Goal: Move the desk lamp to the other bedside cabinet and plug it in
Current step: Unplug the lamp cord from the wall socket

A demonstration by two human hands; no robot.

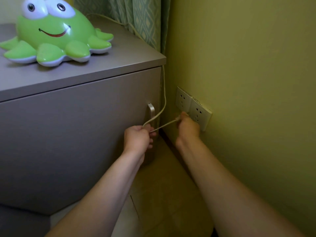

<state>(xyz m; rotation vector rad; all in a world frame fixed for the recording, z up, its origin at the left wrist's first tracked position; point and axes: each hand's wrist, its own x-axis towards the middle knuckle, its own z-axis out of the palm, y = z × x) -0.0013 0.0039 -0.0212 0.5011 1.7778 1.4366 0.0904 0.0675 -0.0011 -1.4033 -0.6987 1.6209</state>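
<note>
Crouching down next to the bedside cabinet [77, 134] here, about to get the plug in. The desk lamp [54, 31] (the green octopus one) is already parked on top of the cabinet, near the front edge, so that half of the job looks done. Its cord [164, 93] runs off the back, drops down the gap between the cabinet and the wall, then loops forward to me.

My left hand [138, 139] has its fingers curled shut around the slack of the cord, right in front of the drawer handle [151, 112]. I'm holding it there so the loop doesn't drag or tug back on the plug end while I line things up.

My right hand [188, 125] is pinching the plug end, fingers closed on it, held just below the double wall socket [193, 106]. The plug itself is mostly hidden by my hand, so can't say how the pins are turned. Looks like I'm going for the nearer outlet since it's closest to my hand.

Next bit needs the pins squared up with the slots, then a straight push.
</note>
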